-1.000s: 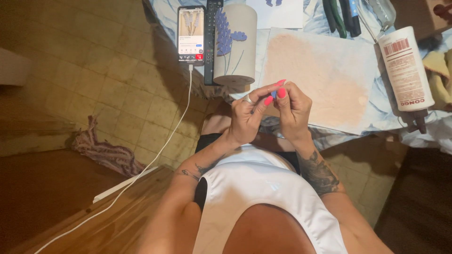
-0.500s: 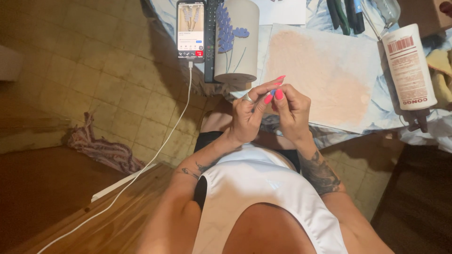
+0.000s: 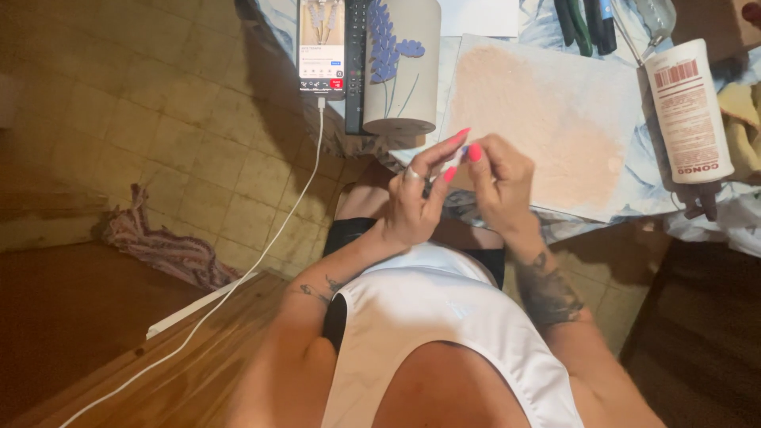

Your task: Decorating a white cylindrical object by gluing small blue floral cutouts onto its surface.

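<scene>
On the tiled floor at the far left lies a crumpled striped rag [image 3: 162, 247], limp and bunched. A thin white charging cable [image 3: 261, 246] runs from the lower left across a brown wooden surface [image 3: 119, 357] and up to a slim smartphone with a lit screen [image 3: 321, 47], which stands propped at the table's left edge, facing the seated person, seemingly for viewing while working. Just beside it stands a black remote control [image 3: 356, 67], touching a pale cylindrical ceramic vase painted with blue flower sprigs [image 3: 402, 67].

The left hand [image 3: 412, 202], a ring on one finger, is raised in front of the table's near edge with fingers partly curled. It pinches a small dark object [image 3: 429, 189], mostly hidden; its kind cannot be told. The right hand [image 3: 499, 186] meets it, fingertips closing in on the same spot; whether it grips the object cannot be told. Both hands carry long glossy pink nails.

Behind the hands lies a flat rectangular board with a rough, matt pinkish coating [image 3: 547, 127], resting on a pale blue-white cloth [image 3: 634, 198] covering the table. At the far edge sit several dark pens or tools [image 3: 587, 20]. Toward the right edge lies a white plastic bottle with a printed label [image 3: 688, 111], on its side.
</scene>
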